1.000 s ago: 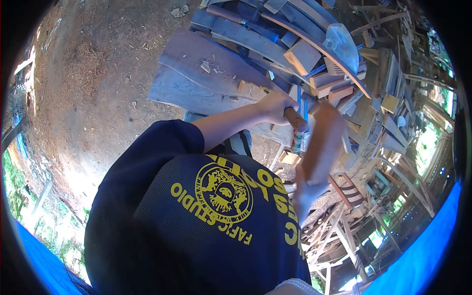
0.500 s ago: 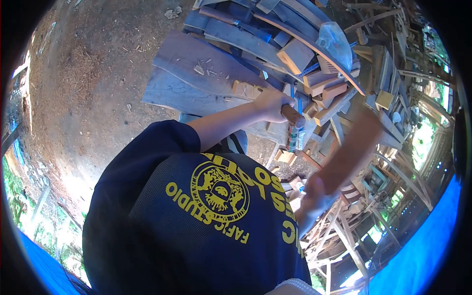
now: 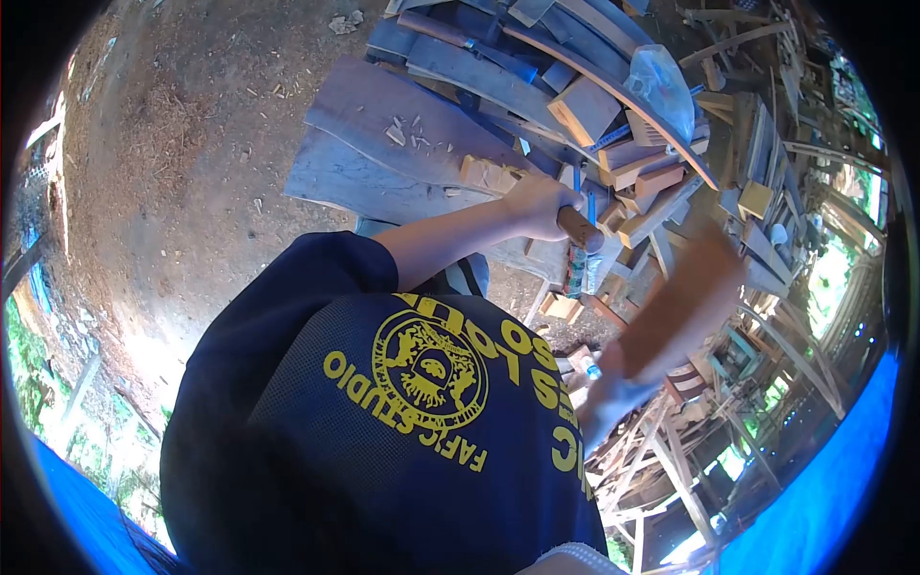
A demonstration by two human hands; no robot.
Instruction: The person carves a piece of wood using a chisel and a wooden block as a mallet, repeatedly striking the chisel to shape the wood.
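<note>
Wooden offcuts are lying heaped across grey planks, and the left hand is reaching out over them, fingers wrapped tight around a wooden handle whose round end is sticking out of the fist toward the right. A pale block is lying just beside that hand on its far side.

The right hand is clenching the lower end of a wooden club. Motion blur is hiding the single fingers, yet the fist is plainly closed on it. The club is slanting up and to the right, well apart from the handle.

A second ago the club was standing almost upright, its top right against the handle's end. Half a second ago it had swung out to the right, and it is now hanging in nearly the same raised slant. The left hand is keeping its grip in the same place throughout.

A clear plastic bag is lying on the far timber, and a navy shirt with yellow print is filling the near view.
</note>
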